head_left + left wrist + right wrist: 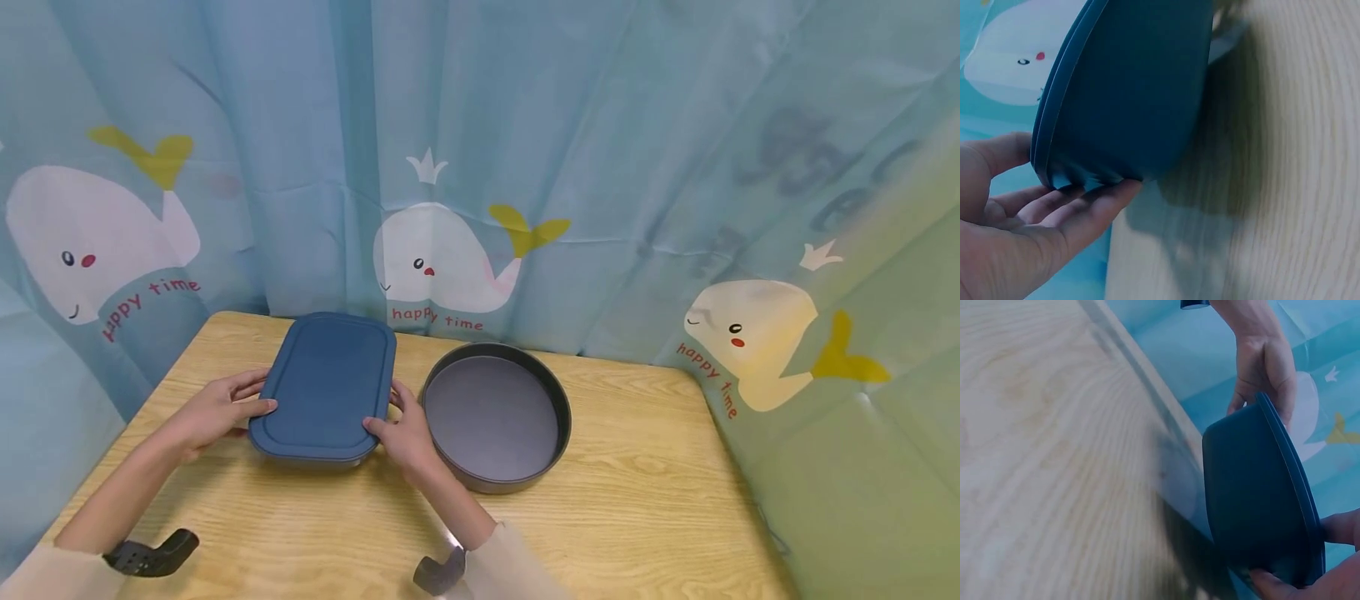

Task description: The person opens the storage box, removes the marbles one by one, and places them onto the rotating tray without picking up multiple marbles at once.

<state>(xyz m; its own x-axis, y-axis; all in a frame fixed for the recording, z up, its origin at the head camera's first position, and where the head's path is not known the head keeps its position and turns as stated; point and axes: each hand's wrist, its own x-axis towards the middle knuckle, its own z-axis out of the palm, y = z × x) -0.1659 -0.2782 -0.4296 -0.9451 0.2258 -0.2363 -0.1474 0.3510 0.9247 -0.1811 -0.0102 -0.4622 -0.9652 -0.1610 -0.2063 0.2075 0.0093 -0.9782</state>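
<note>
you have both hands grasping the blue box (1135, 94): your left hand (213, 410) and right hand (408, 433) take opposite sides, so the grip is firm-looking and shared. the box, its lid (330, 379) on, sits left of the round dark pan (492, 417) and seems raised just off the desk (637, 500). you are probably lifting or setting it down; the next move likely calls for both hands moving together, keeping it level and your right hand clear of the pan.
</note>
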